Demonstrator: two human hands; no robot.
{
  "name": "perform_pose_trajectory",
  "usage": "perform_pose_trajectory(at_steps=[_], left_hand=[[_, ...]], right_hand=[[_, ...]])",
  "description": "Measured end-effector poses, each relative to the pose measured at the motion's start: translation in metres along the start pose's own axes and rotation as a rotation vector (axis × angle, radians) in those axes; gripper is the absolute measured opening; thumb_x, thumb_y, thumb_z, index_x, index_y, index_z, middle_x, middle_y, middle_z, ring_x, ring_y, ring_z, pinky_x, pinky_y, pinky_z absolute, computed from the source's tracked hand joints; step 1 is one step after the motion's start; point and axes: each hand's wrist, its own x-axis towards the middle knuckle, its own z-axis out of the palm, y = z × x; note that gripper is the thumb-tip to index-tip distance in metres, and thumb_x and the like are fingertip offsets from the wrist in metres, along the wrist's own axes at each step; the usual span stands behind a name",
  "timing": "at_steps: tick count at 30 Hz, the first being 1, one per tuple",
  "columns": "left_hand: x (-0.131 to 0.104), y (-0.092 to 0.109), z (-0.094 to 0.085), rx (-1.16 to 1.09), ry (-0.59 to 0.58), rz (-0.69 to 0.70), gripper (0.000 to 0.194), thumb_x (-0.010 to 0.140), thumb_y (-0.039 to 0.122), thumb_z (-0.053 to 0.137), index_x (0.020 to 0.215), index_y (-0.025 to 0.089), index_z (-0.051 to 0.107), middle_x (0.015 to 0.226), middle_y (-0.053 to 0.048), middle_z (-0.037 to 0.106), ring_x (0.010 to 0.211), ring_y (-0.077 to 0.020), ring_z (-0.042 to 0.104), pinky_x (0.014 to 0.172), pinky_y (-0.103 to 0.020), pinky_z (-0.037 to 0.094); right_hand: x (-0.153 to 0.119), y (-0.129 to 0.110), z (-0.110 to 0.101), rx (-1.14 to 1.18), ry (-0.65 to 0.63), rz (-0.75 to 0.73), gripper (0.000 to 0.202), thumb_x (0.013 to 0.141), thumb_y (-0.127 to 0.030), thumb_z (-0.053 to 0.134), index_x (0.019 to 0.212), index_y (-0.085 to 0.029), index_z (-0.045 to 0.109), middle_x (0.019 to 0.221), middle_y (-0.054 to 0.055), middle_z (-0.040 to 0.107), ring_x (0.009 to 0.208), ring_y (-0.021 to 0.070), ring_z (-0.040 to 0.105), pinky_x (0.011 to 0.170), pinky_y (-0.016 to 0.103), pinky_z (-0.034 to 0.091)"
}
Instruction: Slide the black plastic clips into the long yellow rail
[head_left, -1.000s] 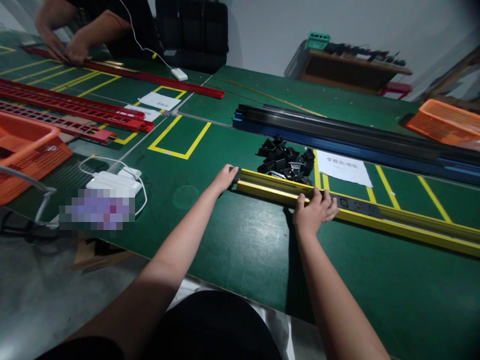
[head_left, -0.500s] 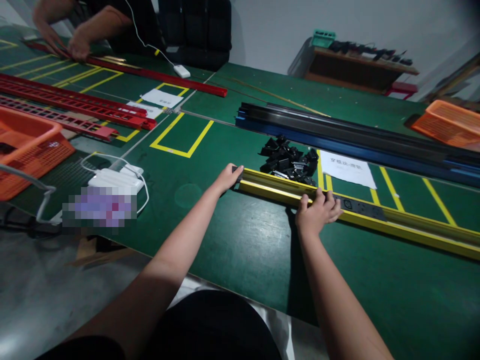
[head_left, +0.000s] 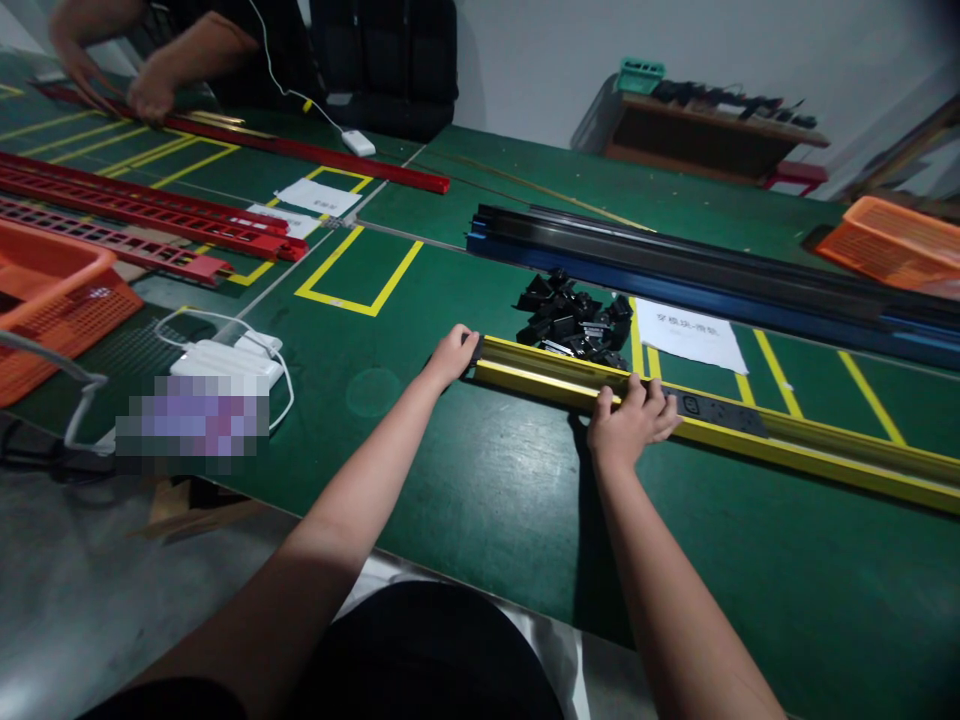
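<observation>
"What was nearest on the green counter point(head_left: 495, 510)?"

"The right hand point(head_left: 630, 428), laid over a yellow rail point(head_left: 540, 388), its fingers bent onto a black socket strip point(head_left: 727, 412) set in the rail's channel. Whether it gripped or merely pressed, I couldn't tell."

"Where did the rail lie?"

"Across the near part of the counter, running rightward out of view. At its left end the left hand point(head_left: 454, 355) grasped a black end piece point(head_left: 474, 348), thumb on top, the other fingers mostly hidden."

"Anything farther left?"

"A white power adapter point(head_left: 221, 370) with a looped cable, then an orange basket point(head_left: 67, 285) at the left edge."

"And just beyond the rail?"

"A heap of small black parts point(head_left: 566, 315), with a white paper sheet point(head_left: 690, 335) to its right. Behind both stretched dark blue rails point(head_left: 675, 265), and another orange basket stood at far right."

"The far left?"

"Red slotted rails point(head_left: 150, 208), then a co-worker's hands point(head_left: 154, 98) at a long red rail point(head_left: 337, 160). Past that stood a black chair point(head_left: 382, 65); at far right, a brown wooden stand point(head_left: 682, 135) carried a green basket point(head_left: 639, 75)."
</observation>
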Motion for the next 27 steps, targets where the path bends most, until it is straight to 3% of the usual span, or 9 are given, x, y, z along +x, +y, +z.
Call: perform_pose_trajectory(at_steps=[5, 12, 21, 24, 27], left_hand=[[-0.001, 0.007, -0.008, 0.128, -0.051, 0.078, 0.018, 0.083, 0.035, 0.048, 0.078, 0.019, 0.051, 0.069, -0.002, 0.059, 0.071, -0.0157, 0.052, 0.07, -0.026, 0.04], [0.001, 0.007, -0.009, 0.175, -0.057, 0.047, 0.02, 0.082, 0.037, 0.05, 0.077, 0.018, 0.053, 0.072, -0.003, 0.058, 0.072, -0.0162, 0.051, 0.072, -0.026, 0.039], [-0.004, 0.002, -0.004, 0.098, -0.043, 0.024, 0.02, 0.077, 0.04, 0.054, 0.079, 0.02, 0.05, 0.062, 0.001, 0.054, 0.059, -0.0137, 0.051, 0.059, -0.024, 0.04], [-0.006, 0.004, -0.004, 0.07, -0.034, 0.015, 0.026, 0.073, 0.044, 0.058, 0.077, 0.02, 0.051, 0.061, 0.001, 0.053, 0.059, -0.0136, 0.05, 0.058, -0.024, 0.039], [-0.006, 0.006, -0.005, 0.063, -0.027, 0.023, 0.029, 0.068, 0.045, 0.062, 0.076, 0.019, 0.051, 0.061, 0.001, 0.053, 0.059, -0.0137, 0.049, 0.059, -0.024, 0.038]], right_hand=[[0.0, 0.0, 0.0, -0.002, -0.005, 0.008, 0.053, 0.084, -0.047, 0.038, 0.128, -0.021, 0.047, 0.138, 0.013, 0.036, 0.129, 0.0338, 0.021, 0.1, 0.064, 0.012], [0.001, -0.001, -0.001, -0.005, -0.006, 0.008, 0.051, 0.083, -0.046, 0.036, 0.128, -0.022, 0.047, 0.138, 0.013, 0.035, 0.128, 0.0343, 0.022, 0.099, 0.065, 0.014], [0.008, -0.007, -0.014, -0.06, -0.022, -0.008, 0.052, 0.081, -0.05, 0.041, 0.12, -0.017, 0.053, 0.131, 0.014, 0.041, 0.122, 0.0341, 0.026, 0.099, 0.059, 0.015], [0.029, -0.027, -0.02, -0.028, -0.098, -0.172, 0.045, 0.08, -0.049, 0.047, 0.109, -0.018, 0.061, 0.122, 0.013, 0.048, 0.114, 0.0317, 0.034, 0.097, 0.052, 0.023], [0.053, -0.059, -0.01, 0.138, -0.403, -0.58, 0.04, 0.085, -0.043, 0.045, 0.115, -0.022, 0.06, 0.111, 0.009, 0.056, 0.103, 0.0246, 0.043, 0.091, 0.039, 0.032]])
